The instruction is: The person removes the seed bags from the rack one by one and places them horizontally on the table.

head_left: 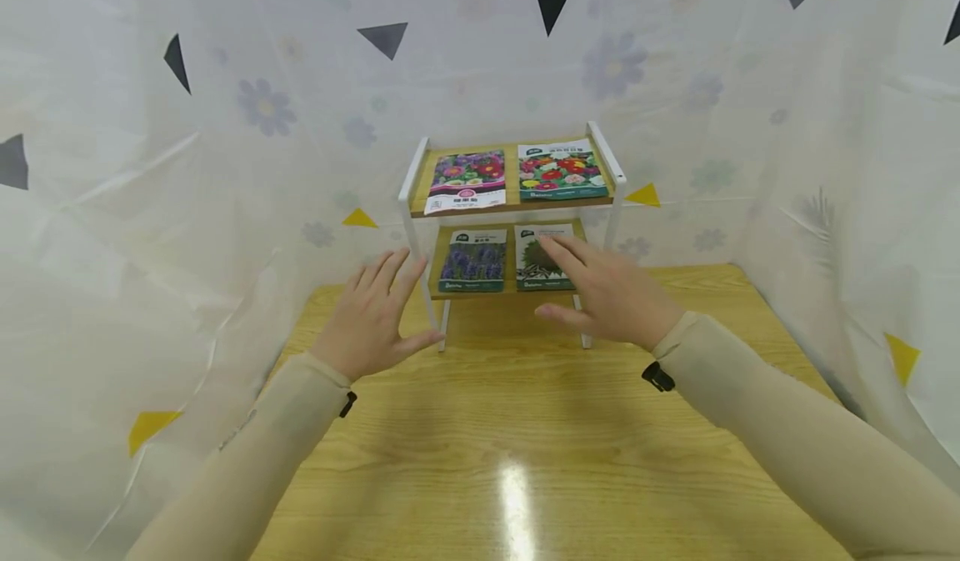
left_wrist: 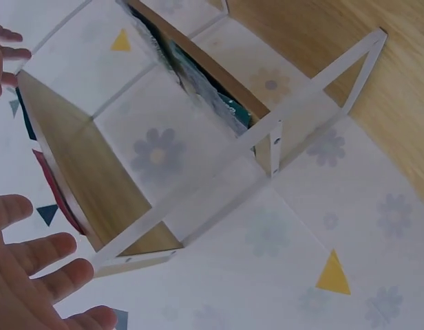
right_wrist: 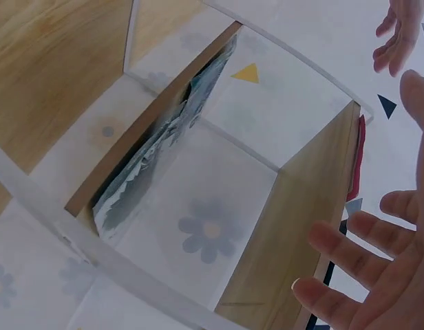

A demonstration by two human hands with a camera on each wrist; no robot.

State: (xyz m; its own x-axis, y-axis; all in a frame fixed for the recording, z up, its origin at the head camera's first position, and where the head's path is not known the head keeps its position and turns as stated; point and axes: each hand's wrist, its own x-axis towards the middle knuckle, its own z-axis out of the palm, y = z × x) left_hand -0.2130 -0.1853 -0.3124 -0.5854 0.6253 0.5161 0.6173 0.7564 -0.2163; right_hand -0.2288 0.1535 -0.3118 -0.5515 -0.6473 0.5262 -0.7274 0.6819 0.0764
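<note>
While hovering with left hand (head_left: 375, 319) and right hand (head_left: 611, 294) in spread, empty grip near the rack (head_left: 606, 152), might bump it and shift seed packets (head_left: 472, 262) lying on both tiers (head_left: 512, 173); hard to judge clearance.

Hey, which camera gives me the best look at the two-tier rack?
The head view: it takes in the rack from the front, full width, with both tiers. Left wrist and right wrist views each show it tilted and cut off by the picture's edge.
</note>
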